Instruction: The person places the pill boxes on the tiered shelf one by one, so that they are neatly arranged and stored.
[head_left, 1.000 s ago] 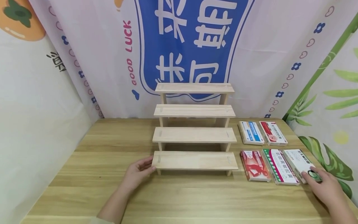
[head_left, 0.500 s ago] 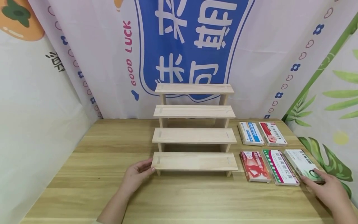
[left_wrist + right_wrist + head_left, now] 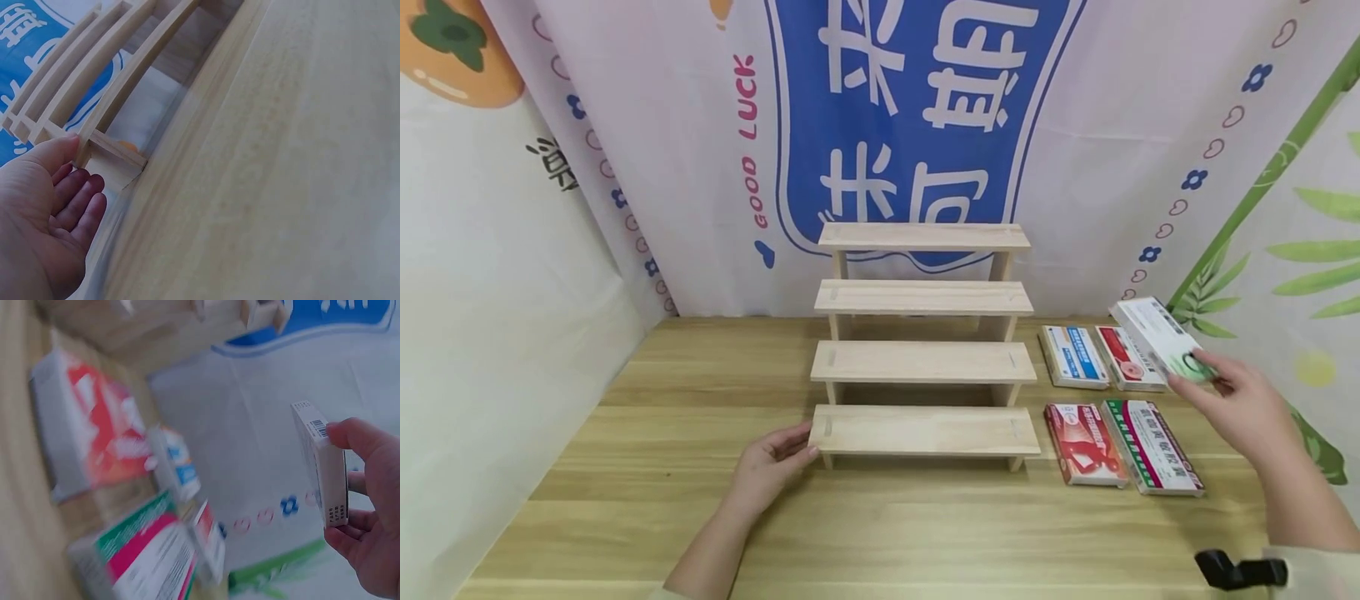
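Observation:
A wooden stand (image 3: pixel 925 429) with several stepped shelves stands mid-table in the head view. My left hand (image 3: pixel 769 467) holds the left end of its lowest shelf; in the left wrist view, the thumb lies on the board's end and the fingers bend beneath. My right hand (image 3: pixel 1243 404) pinches a white medicine box (image 3: pixel 1161 333) by its near end, raised and tilted above the table. In the right wrist view that white box (image 3: pixel 322 462) is seen edge-on, between thumb and fingers. Below it lies a red-and-white box (image 3: pixel 1123 354), partly covered.
Flat on the table (image 3: pixel 880 533), right of the stand, lie a blue-and-white box (image 3: pixel 1073 357), a red box (image 3: pixel 1085 446) and a green, white and magenta box (image 3: pixel 1152 447). A printed cloth (image 3: pixel 700 167) hangs behind. A black strap-like piece (image 3: pixel 1240 572) shows by the right sleeve.
My right hand has gripped the white box at the front right, lifted it off the table and carried it back, over the rear boxes. The left hand keeps its place at the stand.

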`<state>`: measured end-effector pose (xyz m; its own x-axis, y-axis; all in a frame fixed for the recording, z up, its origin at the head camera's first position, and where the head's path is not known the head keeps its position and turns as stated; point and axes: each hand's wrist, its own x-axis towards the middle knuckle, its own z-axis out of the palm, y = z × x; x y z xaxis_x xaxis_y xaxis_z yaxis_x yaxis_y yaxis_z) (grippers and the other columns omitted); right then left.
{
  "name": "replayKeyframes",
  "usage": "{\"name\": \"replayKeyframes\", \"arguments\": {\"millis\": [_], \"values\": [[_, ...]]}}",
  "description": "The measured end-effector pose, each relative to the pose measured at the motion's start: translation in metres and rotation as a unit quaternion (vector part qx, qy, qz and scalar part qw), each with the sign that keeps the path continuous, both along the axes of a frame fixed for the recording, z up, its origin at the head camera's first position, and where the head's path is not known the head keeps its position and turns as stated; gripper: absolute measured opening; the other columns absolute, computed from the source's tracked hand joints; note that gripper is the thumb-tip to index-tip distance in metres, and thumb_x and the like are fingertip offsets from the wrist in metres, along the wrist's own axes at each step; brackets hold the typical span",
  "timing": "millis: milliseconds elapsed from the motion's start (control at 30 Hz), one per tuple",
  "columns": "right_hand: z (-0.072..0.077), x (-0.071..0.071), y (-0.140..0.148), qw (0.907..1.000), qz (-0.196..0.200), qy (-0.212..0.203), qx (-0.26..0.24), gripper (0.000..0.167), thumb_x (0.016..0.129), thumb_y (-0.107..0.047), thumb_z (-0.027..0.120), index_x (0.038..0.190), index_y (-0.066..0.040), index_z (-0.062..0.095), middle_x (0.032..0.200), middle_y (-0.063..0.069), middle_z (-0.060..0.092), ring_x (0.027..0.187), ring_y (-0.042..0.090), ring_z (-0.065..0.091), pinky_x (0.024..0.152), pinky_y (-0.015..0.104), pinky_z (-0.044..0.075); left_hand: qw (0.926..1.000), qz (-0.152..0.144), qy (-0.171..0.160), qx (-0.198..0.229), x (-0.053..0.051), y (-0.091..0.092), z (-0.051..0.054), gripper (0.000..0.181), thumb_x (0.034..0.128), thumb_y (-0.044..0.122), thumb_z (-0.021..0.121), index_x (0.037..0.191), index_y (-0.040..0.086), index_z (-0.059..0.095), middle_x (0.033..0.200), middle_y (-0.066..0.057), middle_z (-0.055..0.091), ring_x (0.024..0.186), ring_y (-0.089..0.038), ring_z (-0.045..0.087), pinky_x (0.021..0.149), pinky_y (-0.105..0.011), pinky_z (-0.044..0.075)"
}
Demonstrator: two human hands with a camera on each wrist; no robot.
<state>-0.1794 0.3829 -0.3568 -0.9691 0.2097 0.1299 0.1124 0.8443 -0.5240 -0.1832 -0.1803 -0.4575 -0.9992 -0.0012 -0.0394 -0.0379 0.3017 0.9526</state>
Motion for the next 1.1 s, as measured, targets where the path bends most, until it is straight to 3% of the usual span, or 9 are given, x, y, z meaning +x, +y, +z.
{"name": "replayKeyframes", "arguments": {"millis": [267,467,733,867,967,1100], "values": [[0.058,-0.041,-0.054,0.9965,0.078,0.021,-0.023,0.077,0.096,-0.053,0.054,0.152,-0.007,0.031,0.147,0.036,0.033,0.125,0.054,0.04,0.093,0.072,0.039,1.0,0.0,0.002,-0.007,0.0,0.0,0.001,0.045,0.0869,0.02,0.075,0.127,0.003,0.063,0.13,-0.017,0.064,0.118,-0.031,0.063,0.094,-0.028,0.057],[0.087,-0.066,-0.095,0.9933,0.107,0.004,-0.045,0.081,0.092,-0.06,0.056,0.153,-0.012,0.032,0.152,0.03,0.033,0.13,0.048,0.04,0.1,0.067,0.041,1.0,0.002,0.005,0.003,-0.001,0.0,-0.001,0.045,0.0858,0.018,0.076,0.126,0.002,0.063,0.131,-0.016,0.064,0.117,-0.03,0.064,0.094,-0.026,0.057],[0.11,-0.1,-0.151,0.9878,0.134,0.001,-0.079,0.079,0.089,-0.058,0.061,0.149,-0.012,0.039,0.151,0.023,0.039,0.134,0.042,0.04,0.105,0.058,0.043,0.9998,0.001,0.016,0.013,-0.001,0.0,-0.003,0.044,0.0855,0.016,0.076,0.125,0.0,0.063,0.129,-0.018,0.064,0.115,-0.03,0.064,0.092,-0.025,0.057],[0.115,-0.116,-0.176,0.9858,0.153,-0.002,-0.069,0.074,0.089,-0.055,0.063,0.147,-0.012,0.043,0.14,0.02,0.049,0.121,0.035,0.048,0.092,0.044,0.049,0.9997,0.001,0.02,0.014,0.0,0.0,-0.002,0.044,0.0854,0.016,0.076,0.124,0.0,0.063,0.128,-0.018,0.065,0.114,-0.029,0.065,0.092,-0.025,0.057],[0.117,-0.128,-0.193,0.9842,0.166,-0.008,-0.062,0.071,0.089,-0.051,0.064,0.145,-0.012,0.045,0.129,0.018,0.053,0.109,0.03,0.049,0.081,0.035,0.045,0.9997,0.0,0.02,0.014,-0.001,0.001,-0.002,0.043,0.0853,0.015,0.076,0.124,0.0,0.064,0.127,-0.018,0.065,0.113,-0.029,0.066,0.091,-0.025,0.057],[0.118,-0.14,-0.213,0.9823,0.181,-0.014,-0.048,0.067,0.089,-0.048,0.064,0.144,-0.013,0.048,0.127,0.016,0.056,0.107,0.029,0.05,0.084,0.037,0.045,0.9996,0.002,0.021,0.017,-0.001,0.001,-0.002,0.042,0.0852,0.015,0.076,0.123,0.0,0.064,0.126,-0.018,0.066,0.113,-0.029,0.066,0.091,-0.026,0.058]]}}
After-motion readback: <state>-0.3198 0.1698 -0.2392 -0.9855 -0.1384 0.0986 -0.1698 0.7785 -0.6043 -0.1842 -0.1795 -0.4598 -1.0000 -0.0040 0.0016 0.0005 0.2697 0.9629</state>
